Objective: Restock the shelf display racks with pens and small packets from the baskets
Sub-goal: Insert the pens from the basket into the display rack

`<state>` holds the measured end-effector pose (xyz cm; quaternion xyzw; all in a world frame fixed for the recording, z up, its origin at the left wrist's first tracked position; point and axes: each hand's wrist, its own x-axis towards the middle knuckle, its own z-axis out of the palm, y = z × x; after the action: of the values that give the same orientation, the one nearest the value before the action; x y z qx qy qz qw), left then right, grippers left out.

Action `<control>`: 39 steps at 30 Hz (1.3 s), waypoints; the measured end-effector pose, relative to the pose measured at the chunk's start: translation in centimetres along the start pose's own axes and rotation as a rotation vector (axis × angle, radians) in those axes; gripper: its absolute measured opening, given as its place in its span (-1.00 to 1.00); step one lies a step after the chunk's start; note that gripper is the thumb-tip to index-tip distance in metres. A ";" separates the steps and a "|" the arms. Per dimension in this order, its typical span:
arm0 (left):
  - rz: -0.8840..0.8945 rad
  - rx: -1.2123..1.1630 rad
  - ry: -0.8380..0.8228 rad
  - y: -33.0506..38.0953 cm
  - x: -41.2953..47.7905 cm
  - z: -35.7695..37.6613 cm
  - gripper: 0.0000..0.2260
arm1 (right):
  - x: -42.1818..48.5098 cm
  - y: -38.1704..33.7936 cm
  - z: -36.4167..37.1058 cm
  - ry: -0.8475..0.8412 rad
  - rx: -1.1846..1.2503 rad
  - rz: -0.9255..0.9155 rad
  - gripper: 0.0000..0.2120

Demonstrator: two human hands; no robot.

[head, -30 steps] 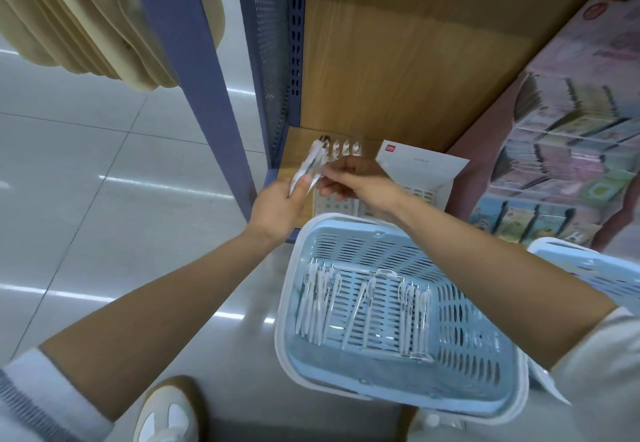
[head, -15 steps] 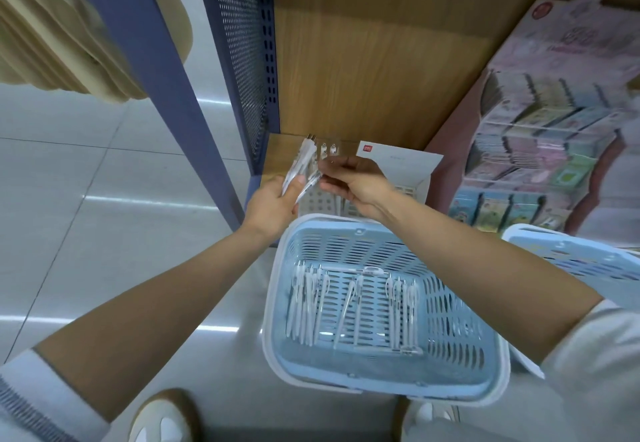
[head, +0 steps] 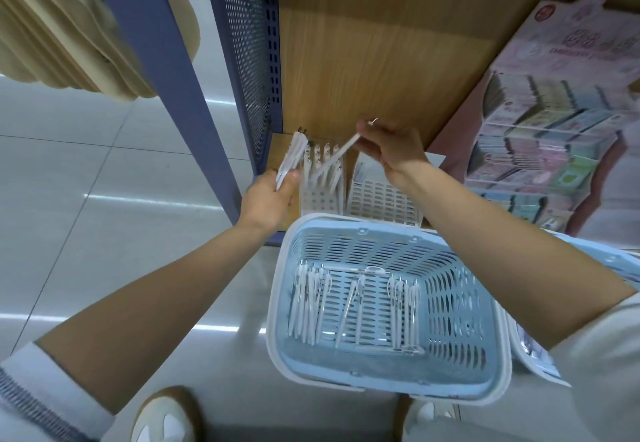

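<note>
My left hand (head: 270, 199) grips a bundle of white pens (head: 292, 157) just left of a white perforated pen rack (head: 320, 185) on the low wooden shelf. My right hand (head: 391, 149) pinches a single white pen (head: 334, 159) by its upper end, its lower tip slanting down into that rack, where several pens stand upright. A second white rack (head: 382, 199) stands to the right, partly behind my right wrist. Below, a light blue basket (head: 460, 303) holds several more white pens (head: 311, 303) on its bottom.
A blue perforated shelf upright (head: 249, 61) stands left of the racks, and a blue post (head: 173, 78) crosses in front. A pink display of small packets (head: 540, 151) fills the right. A second blue basket (head: 609, 261) sits at right. Beige items (head: 69, 26) hang top left. My shoes show below.
My right hand has pulled one pen away from the left hand's bundle and lifted right, lowering the pen's tip into the rack. The view has shifted, showing the racks more fully.
</note>
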<state>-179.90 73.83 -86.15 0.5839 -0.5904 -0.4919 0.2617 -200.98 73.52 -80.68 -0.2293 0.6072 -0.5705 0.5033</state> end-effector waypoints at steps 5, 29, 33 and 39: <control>-0.005 0.006 -0.048 -0.7 0.1 -0.1 -0.72 | 1.7 3.1 -0.4 0.149 -0.489 -0.211 -0.86; 0.026 0.013 -0.130 -0.7 0.4 -0.7 -0.68 | 2.9 8.1 1.0 0.061 -0.916 -0.424 -0.82; 0.019 0.008 -0.133 -0.8 0.3 -0.5 -0.66 | 3.2 8.6 1.0 0.066 -0.957 -0.327 -0.83; -0.014 0.006 -0.114 -0.4 0.3 -0.5 -0.59 | 3.8 9.0 1.3 0.047 -1.084 -0.249 -0.82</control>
<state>-179.31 73.46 -86.44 0.5598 -0.6018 -0.5244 0.2225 -198.71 71.88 -90.14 -0.5127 0.7931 -0.2368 0.2284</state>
